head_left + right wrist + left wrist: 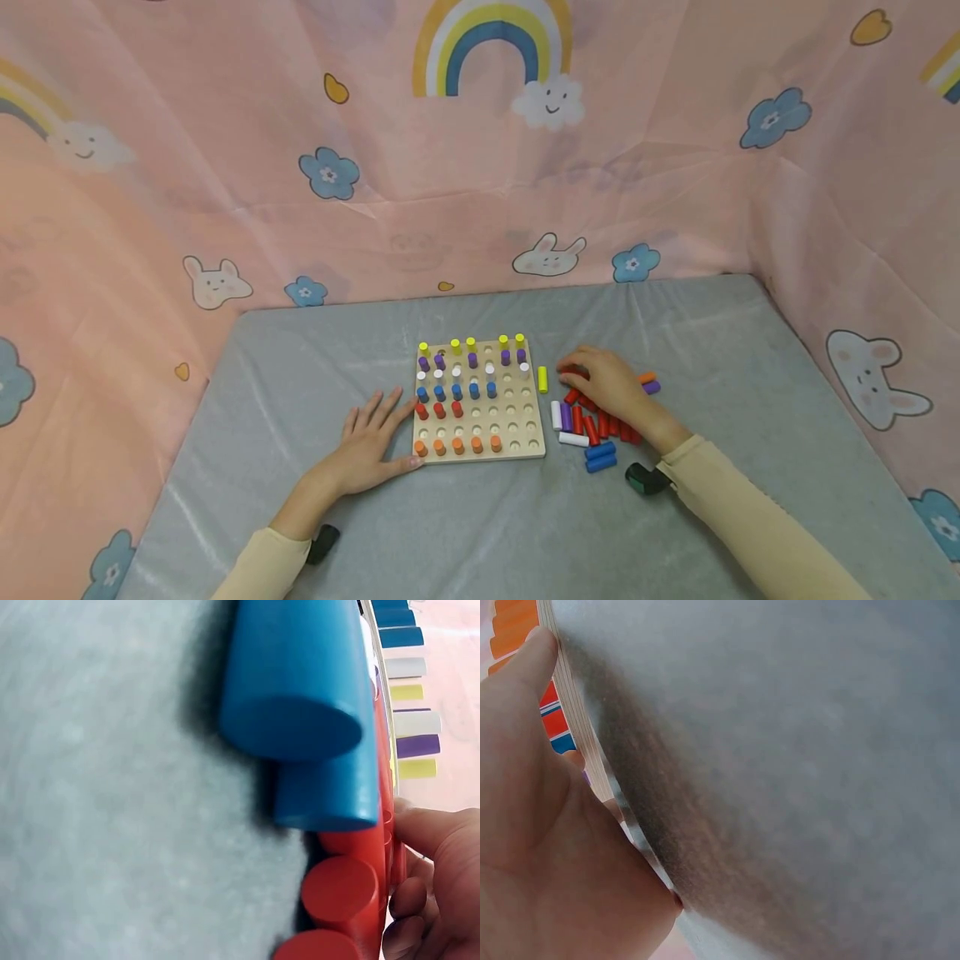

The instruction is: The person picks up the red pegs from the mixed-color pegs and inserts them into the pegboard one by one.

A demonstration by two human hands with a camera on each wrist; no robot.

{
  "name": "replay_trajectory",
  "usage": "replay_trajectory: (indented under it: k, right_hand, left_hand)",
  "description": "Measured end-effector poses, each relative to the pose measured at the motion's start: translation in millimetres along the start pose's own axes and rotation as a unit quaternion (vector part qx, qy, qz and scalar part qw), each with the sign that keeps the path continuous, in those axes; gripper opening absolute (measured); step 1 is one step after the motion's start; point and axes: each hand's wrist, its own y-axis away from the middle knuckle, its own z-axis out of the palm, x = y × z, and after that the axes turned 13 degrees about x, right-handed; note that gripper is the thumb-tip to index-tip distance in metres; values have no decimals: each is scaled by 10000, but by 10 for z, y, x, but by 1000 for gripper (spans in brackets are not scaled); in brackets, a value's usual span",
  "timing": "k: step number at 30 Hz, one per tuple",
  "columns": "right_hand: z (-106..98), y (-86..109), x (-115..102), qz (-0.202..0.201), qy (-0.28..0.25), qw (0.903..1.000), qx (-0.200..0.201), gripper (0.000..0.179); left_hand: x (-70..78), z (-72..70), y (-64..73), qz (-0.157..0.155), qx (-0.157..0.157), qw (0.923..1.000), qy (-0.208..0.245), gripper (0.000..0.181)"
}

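A wooden peg board lies on the grey cloth with rows of yellow, purple, white, blue, red and orange pegs standing in it. Three red pegs stand in the red row. My left hand rests flat with fingers spread, its thumb and index fingertip at the board's left edge. To the right of the board, my right hand is over a pile of loose pegs. Between its thumb and fingers it pinches a red peg, partly hidden by the fingers. More red pegs lie under and in front of that hand.
A loose yellow peg lies beside the board's right edge. Around the pile are a white peg, two blue pegs, an orange peg and a purple peg. Pink printed fabric hangs behind the table.
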Motion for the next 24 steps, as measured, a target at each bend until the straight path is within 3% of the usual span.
replay_trajectory:
  k: [11,24]
  right_hand:
    - [-5,-2,-29,-21,-77,9997,222,20]
    - [-35,17,-92,-93,-464,9960,759,21]
  left_hand:
    - [-18,38,30,184,360,9990,175,90]
    - [-1,-6,-4,-8,-49,10000,0,91]
